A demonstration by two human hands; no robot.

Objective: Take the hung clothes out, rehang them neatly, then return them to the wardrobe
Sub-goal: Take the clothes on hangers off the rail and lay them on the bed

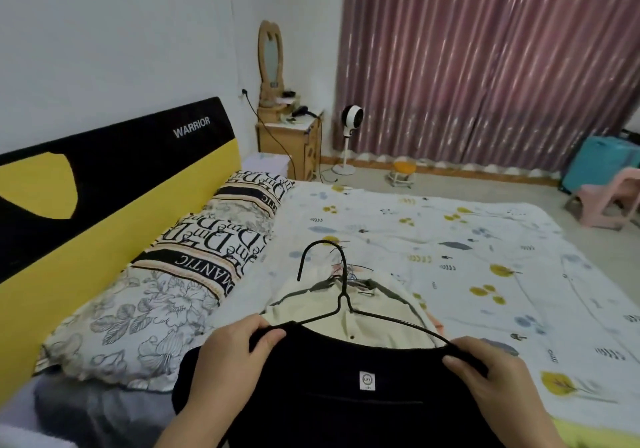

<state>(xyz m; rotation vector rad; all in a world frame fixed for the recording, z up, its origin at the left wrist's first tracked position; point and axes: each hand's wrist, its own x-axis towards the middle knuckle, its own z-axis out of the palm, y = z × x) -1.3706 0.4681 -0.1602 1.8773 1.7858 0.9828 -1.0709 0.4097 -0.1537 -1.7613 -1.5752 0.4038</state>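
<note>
The step in hand looks like the rehanging: a black top [332,395] is being fitted onto a black wire hanger [341,304] over the bed [450,257]. The left hand [232,354] pinches the left shoulder of the top at the hanger's arm, and the right hand [491,375] pinches the right shoulder in the same way. The top lies between both hands, its label facing up. Next, I think, both shoulders must sit evenly before lifting by the hook. Just behind the top lies a cream shirt [332,312] with other hangers. No wardrobe is in view.
</note>
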